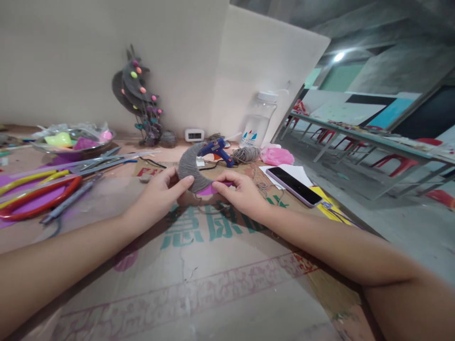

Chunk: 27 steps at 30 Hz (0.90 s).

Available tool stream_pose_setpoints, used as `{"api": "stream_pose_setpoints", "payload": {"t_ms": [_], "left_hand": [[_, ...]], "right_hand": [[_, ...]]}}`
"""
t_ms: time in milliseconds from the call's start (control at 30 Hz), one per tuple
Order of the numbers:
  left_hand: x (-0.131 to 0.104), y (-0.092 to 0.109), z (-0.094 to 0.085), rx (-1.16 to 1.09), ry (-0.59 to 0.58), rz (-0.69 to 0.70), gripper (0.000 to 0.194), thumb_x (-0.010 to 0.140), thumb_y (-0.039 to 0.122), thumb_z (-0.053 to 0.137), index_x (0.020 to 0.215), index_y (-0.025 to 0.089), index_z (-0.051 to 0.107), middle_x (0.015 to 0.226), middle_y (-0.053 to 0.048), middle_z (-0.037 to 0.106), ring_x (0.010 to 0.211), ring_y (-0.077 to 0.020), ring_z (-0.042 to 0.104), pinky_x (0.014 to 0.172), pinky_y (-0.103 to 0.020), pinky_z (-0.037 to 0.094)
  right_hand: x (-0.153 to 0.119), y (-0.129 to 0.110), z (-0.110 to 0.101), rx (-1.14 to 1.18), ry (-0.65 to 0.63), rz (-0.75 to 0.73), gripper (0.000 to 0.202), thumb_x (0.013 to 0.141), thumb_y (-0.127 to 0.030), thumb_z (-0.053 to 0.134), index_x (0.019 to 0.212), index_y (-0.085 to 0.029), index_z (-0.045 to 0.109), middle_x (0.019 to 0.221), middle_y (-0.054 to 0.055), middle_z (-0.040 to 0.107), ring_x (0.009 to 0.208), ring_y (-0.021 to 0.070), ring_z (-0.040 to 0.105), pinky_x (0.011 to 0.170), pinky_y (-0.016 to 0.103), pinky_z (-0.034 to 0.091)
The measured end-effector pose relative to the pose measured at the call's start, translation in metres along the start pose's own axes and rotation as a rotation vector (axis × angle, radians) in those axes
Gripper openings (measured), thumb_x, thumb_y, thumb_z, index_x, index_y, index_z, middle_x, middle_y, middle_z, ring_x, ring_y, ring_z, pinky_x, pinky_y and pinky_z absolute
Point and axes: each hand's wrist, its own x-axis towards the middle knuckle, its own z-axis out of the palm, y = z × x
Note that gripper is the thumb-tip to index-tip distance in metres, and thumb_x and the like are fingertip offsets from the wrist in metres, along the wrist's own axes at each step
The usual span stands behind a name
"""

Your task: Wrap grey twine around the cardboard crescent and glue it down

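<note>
Yarn is covering most of the crescent (191,169), which I am propping on edge on the cardboard sheet (199,265) so its bare pink tip (208,190) is facing me. My left hand (158,194) is gripping the wrapped curve to steady it; my right hand (239,192) is pinching that tip. Behind, the glue gun (217,150) and yarn ball (247,154) are lying within reach, the phone (293,186) off right.

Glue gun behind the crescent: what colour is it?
Blue body with an orange trigger; the glue gun shows in the head view, just behind the yarn-wrapped crescent.
</note>
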Motion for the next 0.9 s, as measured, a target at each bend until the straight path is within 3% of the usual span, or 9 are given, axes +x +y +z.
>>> {"api": "stream_pose_setpoints", "payload": {"t_ms": [133, 267, 400, 467, 533, 633, 800, 900], "left_hand": [[0.000, -0.001, 0.000, 0.039, -0.020, -0.052, 0.018, 0.081, 0.035, 0.053, 0.076, 0.017, 0.057, 0.060, 0.003, 0.053, 0.054, -0.0114, 0.049, 0.049, -0.021, 0.038], [0.000, -0.002, 0.000, 0.038, -0.015, -0.067, 0.021, 0.081, 0.037, 0.053, 0.073, 0.017, 0.057, 0.058, 0.004, 0.052, 0.050, -0.0106, 0.046, 0.046, -0.021, 0.035], [0.000, -0.003, 0.000, -0.008, 0.047, -0.080, 0.022, 0.082, 0.037, 0.053, 0.072, 0.018, 0.056, 0.059, 0.003, 0.051, 0.049, -0.0091, 0.045, 0.043, -0.019, 0.033], [0.001, -0.005, -0.001, -0.048, 0.052, -0.115, 0.023, 0.082, 0.038, 0.053, 0.071, 0.018, 0.055, 0.056, 0.003, 0.049, 0.046, -0.0081, 0.042, 0.040, -0.018, 0.031], [0.002, -0.006, 0.000, -0.097, 0.052, -0.146, 0.023, 0.082, 0.038, 0.053, 0.070, 0.018, 0.054, 0.056, 0.003, 0.050, 0.045, -0.0079, 0.043, 0.039, -0.017, 0.031], [0.001, -0.005, 0.001, -0.152, 0.085, -0.189, 0.024, 0.081, 0.037, 0.053, 0.068, 0.018, 0.052, 0.056, 0.003, 0.051, 0.045, -0.0078, 0.045, 0.040, -0.017, 0.033], [0.001, -0.002, 0.002, -0.167, 0.105, -0.240, 0.025, 0.080, 0.040, 0.054, 0.069, 0.018, 0.052, 0.056, 0.003, 0.051, 0.044, -0.0074, 0.043, 0.038, -0.017, 0.030], [0.002, -0.003, 0.001, -0.141, 0.080, -0.229, 0.027, 0.079, 0.043, 0.055, 0.068, 0.018, 0.052, 0.055, 0.004, 0.050, 0.043, -0.0076, 0.042, 0.038, -0.018, 0.029]], "right_hand": [[-0.002, -0.001, 0.001, 0.014, -0.052, 0.017, 0.025, 0.086, -0.032, 0.048, 0.071, -0.015, 0.058, 0.062, -0.002, 0.050, 0.058, 0.0082, 0.045, 0.055, 0.020, 0.035], [0.001, -0.001, -0.005, 0.056, -0.035, 0.030, 0.033, 0.088, -0.039, 0.043, 0.066, -0.016, 0.050, 0.057, -0.004, 0.043, 0.053, 0.0078, 0.042, 0.051, 0.020, 0.033], [0.017, 0.014, -0.024, -0.026, 0.114, -0.052, 0.035, 0.089, -0.041, 0.040, 0.070, -0.016, 0.055, 0.067, 0.000, 0.054, 0.065, 0.0104, 0.051, 0.062, 0.022, 0.040], [0.028, 0.029, -0.034, -0.102, 0.162, -0.066, 0.026, 0.086, -0.038, 0.047, 0.075, -0.016, 0.056, 0.069, 0.000, 0.056, 0.066, 0.0112, 0.052, 0.064, 0.024, 0.041], [0.037, 0.044, -0.041, -0.132, 0.161, -0.052, 0.017, 0.081, -0.030, 0.053, 0.087, -0.015, 0.058, 0.084, 0.003, 0.062, 0.077, 0.0131, 0.056, 0.070, 0.025, 0.042], [0.040, 0.053, -0.047, -0.186, 0.071, 0.016, 0.023, 0.081, -0.031, 0.052, 0.096, -0.015, 0.059, 0.092, 0.005, 0.064, 0.081, 0.0144, 0.057, 0.072, 0.027, 0.043], [0.023, 0.030, -0.038, -0.487, -0.327, -0.072, 0.034, 0.078, -0.048, 0.057, 0.096, -0.020, 0.061, 0.080, 0.003, 0.064, 0.067, 0.0143, 0.055, 0.059, 0.025, 0.036], [0.019, 0.021, -0.032, -0.673, -0.370, -0.146, 0.029, 0.081, -0.046, 0.054, 0.087, -0.018, 0.061, 0.081, 0.006, 0.065, 0.068, 0.0153, 0.055, 0.057, 0.025, 0.032]]}}
